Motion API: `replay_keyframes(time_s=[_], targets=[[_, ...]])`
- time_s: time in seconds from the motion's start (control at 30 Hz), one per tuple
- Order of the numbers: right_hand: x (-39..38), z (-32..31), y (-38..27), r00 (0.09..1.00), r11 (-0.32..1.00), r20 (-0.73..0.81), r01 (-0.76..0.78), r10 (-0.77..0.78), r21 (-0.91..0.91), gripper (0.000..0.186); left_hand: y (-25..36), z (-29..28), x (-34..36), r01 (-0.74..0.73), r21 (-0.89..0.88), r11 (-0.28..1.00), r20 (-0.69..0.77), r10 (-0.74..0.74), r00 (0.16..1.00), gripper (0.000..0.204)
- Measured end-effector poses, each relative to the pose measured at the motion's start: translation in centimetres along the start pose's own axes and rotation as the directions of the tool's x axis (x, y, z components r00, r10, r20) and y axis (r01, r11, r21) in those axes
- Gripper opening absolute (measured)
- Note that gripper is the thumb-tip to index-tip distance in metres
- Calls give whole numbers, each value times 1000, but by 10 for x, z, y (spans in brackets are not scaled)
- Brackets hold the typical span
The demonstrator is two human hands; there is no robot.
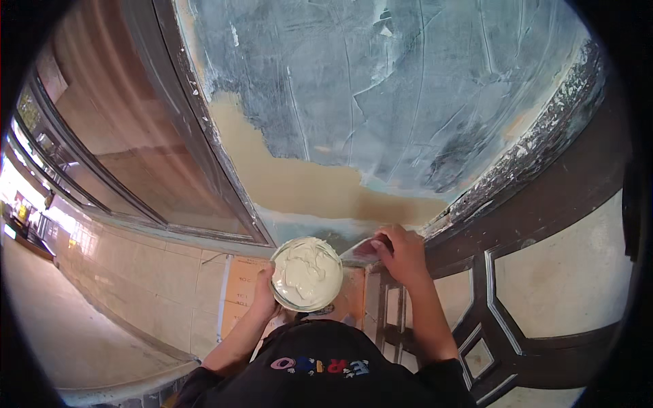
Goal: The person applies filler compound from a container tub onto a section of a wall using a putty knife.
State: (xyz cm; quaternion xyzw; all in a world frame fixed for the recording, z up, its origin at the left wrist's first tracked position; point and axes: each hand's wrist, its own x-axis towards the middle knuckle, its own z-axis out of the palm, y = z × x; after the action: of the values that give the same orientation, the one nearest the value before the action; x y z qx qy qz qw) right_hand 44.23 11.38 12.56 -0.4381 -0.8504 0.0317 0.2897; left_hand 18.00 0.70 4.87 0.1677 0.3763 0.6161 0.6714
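Note:
My left hand (264,292) is wrapped round the side of an open round tub of cream-coloured putty (306,272). The putty's top is uneven and smeared, and some clings to the rim. Just right of the tub, my right hand (404,254) grips a flat putty knife (362,249), its pale edge pointing left toward the tub's rim. Part of the knife is hidden behind my fingers. Beyond both hands stands a grey-blue plastered wall (326,88), streaked with ridges, with a smooth beige patch (292,182) along its lower part.
A dark-framed glass window (156,149) borders the wall on the left. On the right is a dark panelled door (544,231) beside a rough, flaking edge (524,146). An orange board or sheet (243,289) lies below the tub, on a tiled floor (156,272).

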Motion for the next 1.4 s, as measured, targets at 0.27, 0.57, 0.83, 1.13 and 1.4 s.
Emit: replay_keyframes(time_s=[0.27,0.57,0.83,1.13,1.4], targets=[[-117,127,57,505,-118,473,-584,722,803,19,-5,-9,-2,17,46,999,1,-17,1000,62],[-98,141,62,484,-529,696,-452,530,718,27,-1,-3,-4,58,139,989,-16,-57,998,60],[-33,131,72,616,-361,486,-326,620,874,40,-3,-19,-8,12,120,993,-34,-8,999,57],[-21,158,98,477,-347,466,-319,745,882,41,-1,-9,-7,2,161,987,-38,5,999,57],[2,118,92,511,-225,342,-278,789,934,42,-6,-2,-3,36,146,989,-60,-28,998,58]])
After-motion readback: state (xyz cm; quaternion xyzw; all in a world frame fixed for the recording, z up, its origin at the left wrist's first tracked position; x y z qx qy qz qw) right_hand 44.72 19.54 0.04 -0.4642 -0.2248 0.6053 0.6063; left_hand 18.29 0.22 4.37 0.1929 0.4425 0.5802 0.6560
